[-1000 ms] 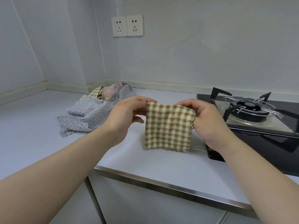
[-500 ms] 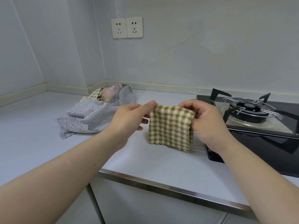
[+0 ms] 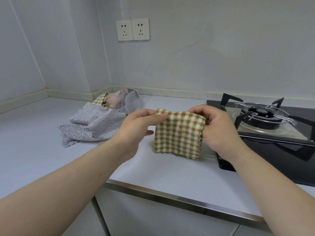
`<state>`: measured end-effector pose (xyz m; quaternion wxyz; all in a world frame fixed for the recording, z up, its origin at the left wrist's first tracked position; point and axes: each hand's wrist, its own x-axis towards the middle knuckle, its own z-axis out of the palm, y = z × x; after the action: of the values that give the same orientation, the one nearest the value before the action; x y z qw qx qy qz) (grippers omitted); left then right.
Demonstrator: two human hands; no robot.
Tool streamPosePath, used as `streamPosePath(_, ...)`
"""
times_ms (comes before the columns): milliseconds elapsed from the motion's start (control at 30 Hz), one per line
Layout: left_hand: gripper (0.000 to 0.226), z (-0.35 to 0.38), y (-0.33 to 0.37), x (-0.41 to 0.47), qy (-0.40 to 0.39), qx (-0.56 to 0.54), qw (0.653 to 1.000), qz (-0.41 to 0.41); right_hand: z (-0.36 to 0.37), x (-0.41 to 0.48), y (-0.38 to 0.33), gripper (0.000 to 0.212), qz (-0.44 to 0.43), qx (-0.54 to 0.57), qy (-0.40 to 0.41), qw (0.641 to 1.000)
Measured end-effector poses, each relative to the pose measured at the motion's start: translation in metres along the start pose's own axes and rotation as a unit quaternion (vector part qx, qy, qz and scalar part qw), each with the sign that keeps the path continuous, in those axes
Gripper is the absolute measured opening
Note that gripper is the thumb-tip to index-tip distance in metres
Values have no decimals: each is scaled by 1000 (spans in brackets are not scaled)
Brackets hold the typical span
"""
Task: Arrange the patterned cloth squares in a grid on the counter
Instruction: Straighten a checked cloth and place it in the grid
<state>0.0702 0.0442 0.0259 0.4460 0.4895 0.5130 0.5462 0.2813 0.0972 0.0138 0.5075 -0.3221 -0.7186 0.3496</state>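
A green, orange and white checked cloth square [image 3: 178, 135] hangs above the white counter [image 3: 34, 133], held by its top edge. My left hand [image 3: 136, 126] pinches its top left corner between thumb and fingers. My right hand [image 3: 219, 128] grips its top right corner and right side. The cloth's lower edge hangs just over the counter surface. A heap of more cloth squares [image 3: 100, 121], grey dotted ones and a pale checked one, lies crumpled at the back left near the wall corner.
A black gas hob [image 3: 272, 138] with a metal burner stand [image 3: 262, 114] sits at the right, close to my right hand. The counter's steel front edge [image 3: 170, 200] runs across below. Two wall sockets [image 3: 133, 29] are above the heap.
The cloth stays held up between both hands. My left hand shifted its pinch along the top left corner, and the cloth now hangs a little flatter and wider.
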Motion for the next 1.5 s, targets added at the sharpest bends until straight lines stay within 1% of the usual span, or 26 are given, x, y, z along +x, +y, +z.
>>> streamPosePath(67, 23, 2, 0, 0, -17, -33, 999, -21, 0, -1, 0, 27, 1, 4, 0, 1000)
streamPosePath(200, 30, 5, -1, -1, -8, -79, 996, -51, 0, -1, -1, 25, 3, -2, -5, 1000)
streamPosePath(300, 27, 6, 0, -2, -17, -94, 994, -57, 0, -1, -2, 26, 4, -5, -9, 1000)
streamPosePath(367, 24, 7, 1, -4, -25, -102, 993, -47, 0, -1, -2, 29, 3, -11, -13, 1000)
streamPosePath(400, 27, 8, 1, -5, -27, -105, 993, -37, 0, -1, -2, 31, -1, -18, -15, 1000)
streamPosePath(500, 46, 7, 1, -5, -31, -112, 993, -11, -1, -1, -2, 37, -12, -31, -13, 999)
streamPosePath(533, 49, 7, 1, -5, -31, -120, 992, -7, -1, -1, -2, 39, -15, -32, -12, 999)
streamPosePath(667, 41, 5, 2, -1, -17, -149, 989, 2, 1, -2, -4, 38, -19, -1, -19, 1000)
streamPosePath(767, 25, 5, 3, -1, -10, -151, 989, -2, 2, -4, -7, 36, -12, 7, -13, 1000)
streamPosePath(833, 17, 6, 3, -3, -10, -138, 990, -6, 1, -2, -4, 29, -4, 11, 2, 1000)
streamPosePath(933, 17, 6, 6, -5, -12, -129, 992, -5, -2, 2, 3, 16, 17, 41, 37, 998)
streamPosePath(1100, 20, 9, 8, -5, 11, -133, 991, -11, -5, 2, 2, 30, 29, 67, 73, 995)
streamPosePath(1167, 23, 10, 9, -6, 20, -131, 991, -14, -4, 1, -2, 29, 37, 88, 69, 993)
streamPosePath(1267, 28, 9, 9, -5, 24, -126, 992, -14, -5, 2, -1, 16, 57, 112, 43, 991)
streamPosePath(1300, 30, 9, 9, -5, 24, -124, 992, -15, -6, 2, 0, 15, 67, 115, 31, 991)
streamPosePath(1400, 31, 10, 10, -5, 35, -119, 992, -18, -4, 1, -2, 25, 103, 114, 10, 988)
streamPosePath(1500, 24, 10, 11, -5, 59, -82, 995, -15, -5, 3, -5, 35, 133, 145, 10, 980)
